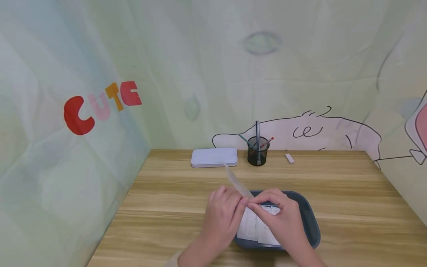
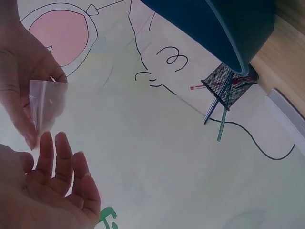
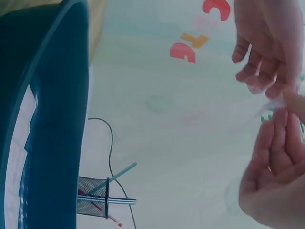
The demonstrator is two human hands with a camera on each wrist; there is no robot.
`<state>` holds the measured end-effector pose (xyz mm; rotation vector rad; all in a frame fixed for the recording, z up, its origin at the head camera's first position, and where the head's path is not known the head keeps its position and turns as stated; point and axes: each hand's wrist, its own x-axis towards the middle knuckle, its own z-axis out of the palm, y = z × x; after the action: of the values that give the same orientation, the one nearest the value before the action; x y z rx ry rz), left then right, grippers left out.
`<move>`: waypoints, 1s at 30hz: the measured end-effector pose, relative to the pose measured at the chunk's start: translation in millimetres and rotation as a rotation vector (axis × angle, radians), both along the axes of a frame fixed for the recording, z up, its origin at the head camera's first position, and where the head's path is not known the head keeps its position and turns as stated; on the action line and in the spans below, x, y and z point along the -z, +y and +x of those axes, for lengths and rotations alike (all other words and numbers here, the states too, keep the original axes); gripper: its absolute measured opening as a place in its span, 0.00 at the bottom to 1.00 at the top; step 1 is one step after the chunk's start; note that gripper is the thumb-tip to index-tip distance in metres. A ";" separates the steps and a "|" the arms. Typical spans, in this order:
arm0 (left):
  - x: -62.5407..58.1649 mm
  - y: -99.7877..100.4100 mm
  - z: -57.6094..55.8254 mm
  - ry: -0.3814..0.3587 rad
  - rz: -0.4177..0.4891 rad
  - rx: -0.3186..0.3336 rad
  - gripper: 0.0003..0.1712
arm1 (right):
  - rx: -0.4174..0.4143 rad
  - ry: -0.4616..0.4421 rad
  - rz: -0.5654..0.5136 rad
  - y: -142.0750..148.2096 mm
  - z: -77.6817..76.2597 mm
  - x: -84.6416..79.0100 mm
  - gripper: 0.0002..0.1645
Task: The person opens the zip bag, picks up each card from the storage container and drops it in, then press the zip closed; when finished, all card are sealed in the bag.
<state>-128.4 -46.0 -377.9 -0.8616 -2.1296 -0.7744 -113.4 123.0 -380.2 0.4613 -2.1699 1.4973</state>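
A small clear plastic bag (image 1: 238,183), thin and see-through, stands up slantwise from between the two hands, above a dark blue tray (image 1: 313,226). My left hand (image 1: 221,213) pinches its lower edge with the thumb, fingers bent behind it. Right beside that, thumb and fingertips of my right hand (image 1: 281,213) pinch the same edge, the two hands' tips nearly touching. In the left wrist view the bag (image 2: 47,105) shows as a flat, glossy sheet between the hands. Several flat white packets (image 1: 248,224) lie overlapping in the tray, partly hidden by the right hand.
At the back of the wooden table (image 1: 166,200) lies a white case (image 1: 213,157). Right of it stands a black mesh cup (image 1: 253,157) with pens and pencils, then a white eraser (image 1: 289,158). A printed cloth (image 1: 186,66) hangs behind and at the sides.
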 end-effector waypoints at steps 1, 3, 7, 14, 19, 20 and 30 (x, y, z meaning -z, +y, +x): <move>0.0 -0.1 0.0 0.001 -0.010 0.003 0.15 | -0.044 -0.034 -0.024 1.4 -0.4 -0.4 0.06; -0.2 -0.3 0.4 -0.006 -0.025 0.011 0.15 | -0.130 -0.111 -0.085 3.3 -0.9 -1.5 0.04; -2.3 -0.6 0.8 -0.030 -0.022 0.026 0.15 | -0.239 -0.252 -0.157 3.5 -1.3 -3.8 0.03; -7.0 -0.7 2.4 -0.021 -0.013 0.057 0.15 | -0.218 -0.369 -0.122 -1.9 1.7 -3.6 0.07; -7.1 -0.4 5.6 -0.024 -0.028 0.083 0.15 | -0.255 -0.150 0.023 -6.0 4.0 3.4 0.08; -7.0 -0.3 6.1 -0.034 -0.025 0.091 0.15 | -0.273 -0.115 0.036 -6.5 4.2 4.2 0.10; -6.3 0.1 9.3 -0.215 0.006 0.108 0.17 | -0.173 -0.061 0.216 -7.5 9.4 -1.2 0.13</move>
<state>-119.1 -45.9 -371.7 -0.9328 -2.2807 -0.9665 -103.9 115.4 -379.0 0.7002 -2.4054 1.3837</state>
